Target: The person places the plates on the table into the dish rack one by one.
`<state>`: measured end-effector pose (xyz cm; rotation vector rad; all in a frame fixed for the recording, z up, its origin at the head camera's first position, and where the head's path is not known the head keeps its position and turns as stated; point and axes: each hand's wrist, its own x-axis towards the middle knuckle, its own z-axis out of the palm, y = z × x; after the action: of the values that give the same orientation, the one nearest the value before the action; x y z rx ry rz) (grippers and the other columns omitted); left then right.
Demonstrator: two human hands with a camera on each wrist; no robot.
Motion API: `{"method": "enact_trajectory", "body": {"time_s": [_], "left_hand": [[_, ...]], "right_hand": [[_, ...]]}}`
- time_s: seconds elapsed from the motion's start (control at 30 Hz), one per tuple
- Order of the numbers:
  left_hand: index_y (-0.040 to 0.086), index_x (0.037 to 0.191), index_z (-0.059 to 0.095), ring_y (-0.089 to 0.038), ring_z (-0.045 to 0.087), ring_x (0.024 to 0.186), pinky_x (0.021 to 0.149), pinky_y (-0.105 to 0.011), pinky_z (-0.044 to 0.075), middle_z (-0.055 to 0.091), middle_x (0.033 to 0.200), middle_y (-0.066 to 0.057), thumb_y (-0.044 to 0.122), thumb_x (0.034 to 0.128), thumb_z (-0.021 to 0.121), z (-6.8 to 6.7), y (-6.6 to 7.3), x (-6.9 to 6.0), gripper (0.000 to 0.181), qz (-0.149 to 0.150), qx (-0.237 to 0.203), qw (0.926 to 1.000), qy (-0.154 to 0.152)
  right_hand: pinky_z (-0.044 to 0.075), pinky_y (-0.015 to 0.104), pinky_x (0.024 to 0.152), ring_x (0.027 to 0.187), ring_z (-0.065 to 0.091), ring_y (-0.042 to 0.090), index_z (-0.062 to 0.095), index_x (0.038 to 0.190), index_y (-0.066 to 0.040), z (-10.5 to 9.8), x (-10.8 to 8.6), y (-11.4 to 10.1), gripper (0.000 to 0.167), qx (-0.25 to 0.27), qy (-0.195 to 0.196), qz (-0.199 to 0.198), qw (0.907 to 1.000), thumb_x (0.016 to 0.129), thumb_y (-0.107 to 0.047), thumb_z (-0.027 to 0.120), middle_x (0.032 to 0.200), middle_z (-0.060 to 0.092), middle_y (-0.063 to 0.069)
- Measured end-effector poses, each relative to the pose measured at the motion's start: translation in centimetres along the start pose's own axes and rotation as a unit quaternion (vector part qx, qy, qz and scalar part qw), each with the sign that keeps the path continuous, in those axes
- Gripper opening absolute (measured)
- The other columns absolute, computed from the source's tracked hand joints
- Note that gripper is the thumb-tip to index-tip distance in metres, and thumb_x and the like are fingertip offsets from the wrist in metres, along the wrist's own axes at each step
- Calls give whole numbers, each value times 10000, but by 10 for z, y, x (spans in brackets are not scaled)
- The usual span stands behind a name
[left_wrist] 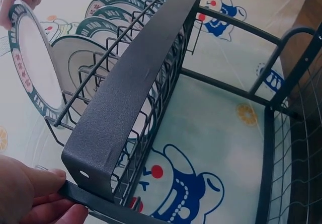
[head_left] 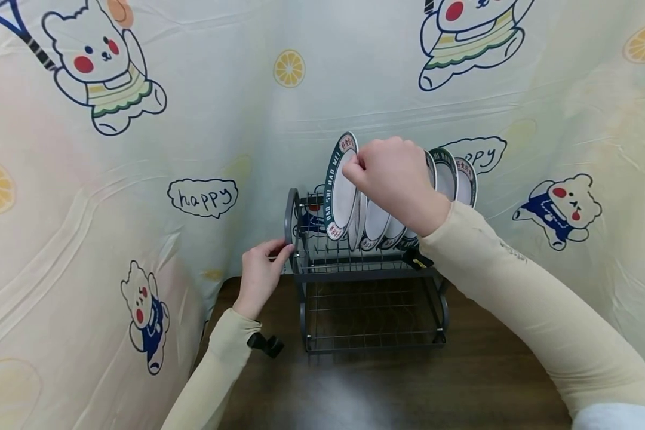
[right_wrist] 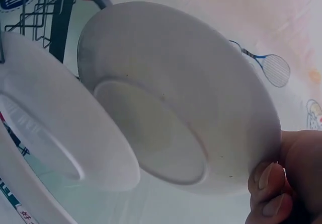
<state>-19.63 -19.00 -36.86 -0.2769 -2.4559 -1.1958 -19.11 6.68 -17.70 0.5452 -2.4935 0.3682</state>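
Observation:
My right hand (head_left: 395, 179) pinches the upper edge of a white plate (head_left: 343, 194) that has a dark green lettered rim. This plate stands nearly upright at the left end of a row in a dark metal dish rack (head_left: 355, 276). In the right wrist view, the pale back of the held plate (right_wrist: 166, 58) faces the camera, with another plate (right_wrist: 55, 108) beside it. My left hand (head_left: 260, 272) grips the rack's left side frame; thumb and fingers show at the bar in the left wrist view. Other plates (head_left: 446, 167) are partly hidden behind my right hand and forearm.
The rack has a lower wire tier (head_left: 373, 316) and stands on a dark brown wooden surface (head_left: 355, 394). A cloth printed with bears and orange slices (head_left: 269, 137) hangs close behind and along the left side. A black clip-like piece (head_left: 416, 259) shows near the rack's front right.

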Motion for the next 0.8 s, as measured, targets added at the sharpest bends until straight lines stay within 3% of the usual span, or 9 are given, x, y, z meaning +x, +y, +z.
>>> {"method": "enact_trajectory", "body": {"time_s": [0.17, 0.6, 0.8], "left_hand": [[0, 1143, 778, -301, 722, 914, 829, -477, 637, 770, 1044, -160, 154, 994, 724, 0, 0, 0, 221, 18, 16, 10000, -5], [0, 1143, 777, -299, 724, 915, 824, -476, 639, 769, 1043, -155, 157, 995, 722, 0, 0, -1, 223, 30, -22, 10000, -15], [2, 1150, 774, -304, 722, 932, 836, -483, 636, 765, 1055, -159, 156, 1000, 715, 1, -1, -1, 223, 35, 1, 10000, -18]], "right_hand": [[159, 270, 456, 510, 219, 156, 347, 556, -169, 12, 6, -6, 387, -486, -134, -113, 9987, 929, -139, 444, 522, 273, -35], [265, 257, 429, 512, 247, 130, 381, 572, -166, 34, 9, -20, 482, -1440, -1002, -123, 9844, 1039, -185, 497, 531, 286, -39], [479, 321, 473, 522, 423, 148, 510, 662, -158, 41, 8, -27, 430, -1664, -1385, 34, 9763, 1072, -282, 557, 585, 440, -19]]}}
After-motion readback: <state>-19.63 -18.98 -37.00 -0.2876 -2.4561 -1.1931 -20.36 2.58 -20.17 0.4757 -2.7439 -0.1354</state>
